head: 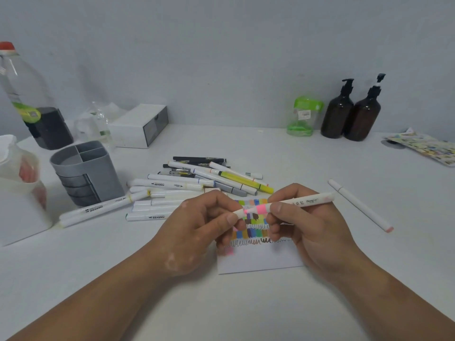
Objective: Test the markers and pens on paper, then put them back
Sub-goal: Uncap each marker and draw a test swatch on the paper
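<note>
A white marker with a pink band is held level above the paper. My right hand grips its barrel. My left hand pinches its left end, where the cap sits. The paper carries rows of colour swatches and scribbles, partly hidden by both hands. A pile of markers and pens lies behind the paper. A grey pen holder with several compartments stands empty at the left. One white marker with a pink tip lies alone at the right.
A large clear bottle and a white drawer box stand at the back left. Two brown pump bottles and a green jar stand at the back right. A patterned sheet lies far right, a white bag far left.
</note>
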Demonstrator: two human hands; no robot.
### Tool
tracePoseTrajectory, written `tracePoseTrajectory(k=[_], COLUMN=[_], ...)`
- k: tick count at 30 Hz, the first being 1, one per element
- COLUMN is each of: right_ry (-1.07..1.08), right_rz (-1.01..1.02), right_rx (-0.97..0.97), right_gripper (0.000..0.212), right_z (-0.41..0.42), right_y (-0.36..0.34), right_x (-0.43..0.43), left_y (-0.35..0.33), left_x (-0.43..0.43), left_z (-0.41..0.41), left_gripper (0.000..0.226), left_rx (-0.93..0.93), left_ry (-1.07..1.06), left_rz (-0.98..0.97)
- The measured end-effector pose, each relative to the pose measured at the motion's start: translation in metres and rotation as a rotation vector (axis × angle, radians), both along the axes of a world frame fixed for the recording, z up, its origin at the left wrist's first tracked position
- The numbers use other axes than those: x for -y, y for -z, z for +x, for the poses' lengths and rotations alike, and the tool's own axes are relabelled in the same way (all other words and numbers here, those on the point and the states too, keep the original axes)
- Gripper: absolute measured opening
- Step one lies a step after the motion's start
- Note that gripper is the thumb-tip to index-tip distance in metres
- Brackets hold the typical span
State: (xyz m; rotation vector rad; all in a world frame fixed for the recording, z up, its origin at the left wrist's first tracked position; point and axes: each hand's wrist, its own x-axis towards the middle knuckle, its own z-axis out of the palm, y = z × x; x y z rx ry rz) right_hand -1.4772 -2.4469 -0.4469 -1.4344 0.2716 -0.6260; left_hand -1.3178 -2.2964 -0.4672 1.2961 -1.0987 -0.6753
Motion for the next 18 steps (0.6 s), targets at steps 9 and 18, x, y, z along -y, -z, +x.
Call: tracePoseTrajectory(k=[9,18], right_ry=[-0.001,-0.028], right_rz=[-0.029,0.109], right_rx=[-0.054,-0.016], right_gripper=[0.006,0.027], right_z=[0.000,0.001], right_y=[-0.003,-0.009], right_x=[-0.007,-0.019], left_y=[-0.004,-0.009], left_x=[0.000,-0.003], left_z=[-0.006,-0.010], left_gripper=[0.008,0.011], left_rx=[0.008,-0.036], left_ry=[-0.032,-0.056], left_rz=[-0.015,-0.088])
